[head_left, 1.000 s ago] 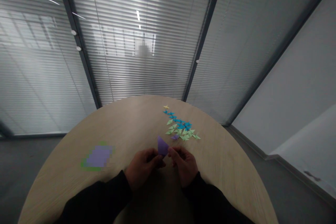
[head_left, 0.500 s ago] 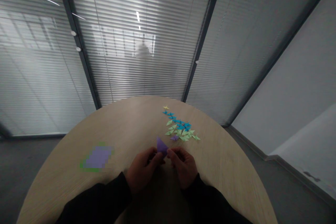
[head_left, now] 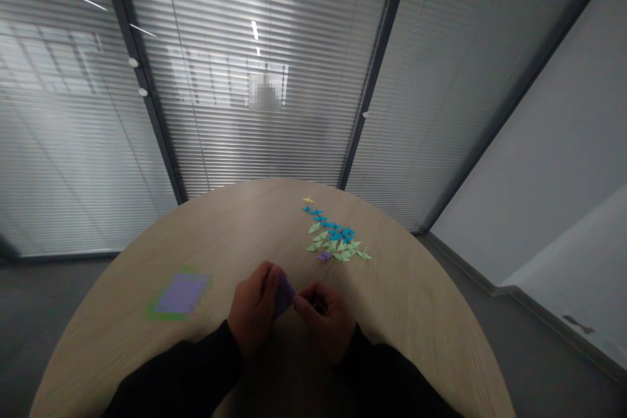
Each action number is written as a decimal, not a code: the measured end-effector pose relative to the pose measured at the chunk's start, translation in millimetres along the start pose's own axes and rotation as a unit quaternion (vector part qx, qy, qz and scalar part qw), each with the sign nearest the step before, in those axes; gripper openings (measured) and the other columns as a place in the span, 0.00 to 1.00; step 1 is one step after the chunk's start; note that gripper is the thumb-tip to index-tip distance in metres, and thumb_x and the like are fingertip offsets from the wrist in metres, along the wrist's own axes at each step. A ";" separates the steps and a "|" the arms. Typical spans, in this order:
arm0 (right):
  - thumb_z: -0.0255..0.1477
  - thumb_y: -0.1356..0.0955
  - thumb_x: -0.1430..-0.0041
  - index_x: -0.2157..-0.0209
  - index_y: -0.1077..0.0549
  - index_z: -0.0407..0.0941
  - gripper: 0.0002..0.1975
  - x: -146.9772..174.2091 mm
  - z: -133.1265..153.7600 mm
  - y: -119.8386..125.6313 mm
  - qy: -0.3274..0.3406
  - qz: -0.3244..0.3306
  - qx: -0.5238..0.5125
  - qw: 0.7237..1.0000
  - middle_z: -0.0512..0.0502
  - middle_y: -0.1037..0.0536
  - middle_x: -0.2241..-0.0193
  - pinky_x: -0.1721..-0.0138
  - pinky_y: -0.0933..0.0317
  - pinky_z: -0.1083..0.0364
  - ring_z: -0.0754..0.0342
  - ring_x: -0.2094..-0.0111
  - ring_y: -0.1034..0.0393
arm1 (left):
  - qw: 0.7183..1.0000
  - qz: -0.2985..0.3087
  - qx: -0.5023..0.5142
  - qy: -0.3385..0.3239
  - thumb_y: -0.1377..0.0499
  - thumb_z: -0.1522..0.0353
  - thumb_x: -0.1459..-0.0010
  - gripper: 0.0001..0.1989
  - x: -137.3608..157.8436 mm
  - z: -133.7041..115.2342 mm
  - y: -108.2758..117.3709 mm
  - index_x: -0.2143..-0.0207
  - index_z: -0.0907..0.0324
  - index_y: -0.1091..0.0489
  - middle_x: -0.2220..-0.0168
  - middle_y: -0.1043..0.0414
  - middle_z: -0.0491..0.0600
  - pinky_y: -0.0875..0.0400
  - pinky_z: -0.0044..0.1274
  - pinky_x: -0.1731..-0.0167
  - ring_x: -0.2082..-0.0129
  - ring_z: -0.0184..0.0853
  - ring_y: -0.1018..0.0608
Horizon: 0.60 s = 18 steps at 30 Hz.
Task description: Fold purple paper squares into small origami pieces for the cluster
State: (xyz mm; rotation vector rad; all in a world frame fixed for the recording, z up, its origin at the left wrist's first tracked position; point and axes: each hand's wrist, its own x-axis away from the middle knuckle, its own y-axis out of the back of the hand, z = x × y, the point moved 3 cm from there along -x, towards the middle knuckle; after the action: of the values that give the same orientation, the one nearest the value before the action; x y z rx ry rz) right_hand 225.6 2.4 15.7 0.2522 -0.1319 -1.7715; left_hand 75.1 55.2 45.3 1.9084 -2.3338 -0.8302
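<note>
A small folded piece of purple paper [head_left: 284,295] is between my hands, above the near middle of the table. My left hand [head_left: 255,304] grips it from the left, and its fingers cover part of the paper. On the other side, the thumb and fingertips of my right hand [head_left: 326,317] pinch the paper's right corner. Beyond my hands lies a group of small folded paper figures: several light green ones [head_left: 343,248], several blue ones [head_left: 337,232], one purple figure [head_left: 324,255] and one yellow figure [head_left: 308,200].
A blurred-out purple stack [head_left: 181,292] with green edges lies on the left of the round wooden table [head_left: 235,222]. Past the table's far edge stand glass panels with blinds [head_left: 264,144]. A pale wall [head_left: 548,196] rises on the right.
The purple paper has moved a little left and turned, and my left fingers now cover more of it. My right hand has shifted slightly left, still at the paper's corner.
</note>
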 end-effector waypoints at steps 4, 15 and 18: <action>0.40 0.30 0.47 0.73 0.27 0.42 0.14 2.3 4.6 -2.9 0.001 0.023 0.013 1.000 0.53 0.32 0.81 0.76 0.47 0.59 0.59 0.79 0.41 | 0.999 -0.005 -0.030 -0.017 0.52 0.60 0.34 0.16 0.5 -0.2 1.6 0.69 0.57 0.32 0.77 0.29 0.45 0.40 0.23 0.76 0.78 0.33 0.28; 0.39 0.32 0.45 0.74 0.23 0.42 0.14 -0.8 7.7 -2.9 0.004 0.086 -0.007 0.996 0.51 0.29 0.80 0.75 0.48 0.58 0.58 0.78 0.40 | 0.998 0.012 -0.048 -0.033 0.55 0.59 0.33 0.17 2.3 5.9 -1.7 0.67 0.57 0.33 0.77 0.30 0.44 0.39 0.23 0.76 0.78 0.32 0.28; 0.39 0.31 0.45 0.75 0.24 0.42 0.15 -2.6 5.0 -1.1 -0.005 0.065 -0.015 0.998 0.52 0.32 0.82 0.77 0.49 0.59 0.59 0.80 0.42 | 0.999 0.006 -0.016 -0.029 0.54 0.59 0.33 0.15 3.5 4.8 -2.0 0.57 0.58 0.33 0.73 0.29 0.45 0.36 0.24 0.74 0.75 0.33 0.27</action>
State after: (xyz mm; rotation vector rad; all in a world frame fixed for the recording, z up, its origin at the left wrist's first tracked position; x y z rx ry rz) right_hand 223.8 5.0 20.6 0.2086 -0.1261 -1.6447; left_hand 74.5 53.6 39.3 1.8807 -2.3462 -0.9274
